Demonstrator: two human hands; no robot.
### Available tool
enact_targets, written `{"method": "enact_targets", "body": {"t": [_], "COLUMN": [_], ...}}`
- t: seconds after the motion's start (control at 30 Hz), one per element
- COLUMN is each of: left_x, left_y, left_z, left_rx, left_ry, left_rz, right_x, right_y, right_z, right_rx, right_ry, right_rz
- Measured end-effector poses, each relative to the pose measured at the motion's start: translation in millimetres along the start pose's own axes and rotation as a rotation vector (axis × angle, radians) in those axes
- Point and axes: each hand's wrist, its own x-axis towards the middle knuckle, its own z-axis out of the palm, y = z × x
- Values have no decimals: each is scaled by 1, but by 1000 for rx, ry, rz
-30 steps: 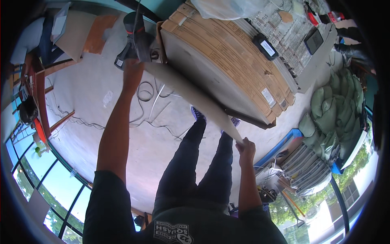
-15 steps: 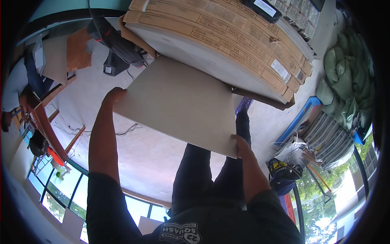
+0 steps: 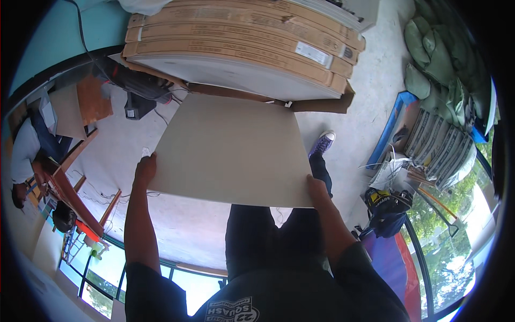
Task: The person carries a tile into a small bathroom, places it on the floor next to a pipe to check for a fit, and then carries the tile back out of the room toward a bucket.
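A large square pale grey tile lies across the middle of the view, its broad face up, with its far edge at the torn cardboard flap at the foot of a stack of boxed tiles. My left hand is closed round the tile's left edge near the lower corner. On the opposite edge, my right hand grips it near the lower right corner. My purple sneaker shows on the floor right of the tile.
At left, a person is beside a wooden table; black tool cases and cables lie near the wall. Green sacks, grey bags in a blue-edged container and a dark bag line the right side.
The tile has turned from nearly edge-on to broad face up, with both my hands still on it. The boxed stack now sits higher in the view.
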Motion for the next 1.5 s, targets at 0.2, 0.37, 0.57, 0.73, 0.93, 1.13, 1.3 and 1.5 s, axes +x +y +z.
{"method": "enact_targets", "body": {"t": [0.2, 0.37, 0.57, 0.73, 0.93, 1.13, 1.3, 1.5], "left_x": [-181, -316, -388, -398, -403, -342, -302, -218], "left_y": [84, 245, 388, 456, 540, 609, 646, 661], "left_z": [24, -40, -46, -39, -137, -225, -315, -377], "left_rx": [-375, -612, -1078, -1628, -1571, -1271, -1230, -1215], "left_ry": [-4, -299, -298, -347, -448, -445, -381, -425], "left_rz": [-40, -187, -8, 24, -61, 174, 271, 222], "right_x": [-2, -38, -28, -13, -44, -102, -59, 3], "right_y": [73, 78, 161, 270, 356, 336, 296, 255], "right_z": [-127, -253, -396, -489, -535, -564, -586, -617], "right_rx": [-283, -501, -519, -430, -185, 85, -142, -407], "right_ry": [25, 139, 179, 301, 386, 346, 356, 431], "right_rz": [-328, -305, -352, -420, -434, -197, -210, -373]}}
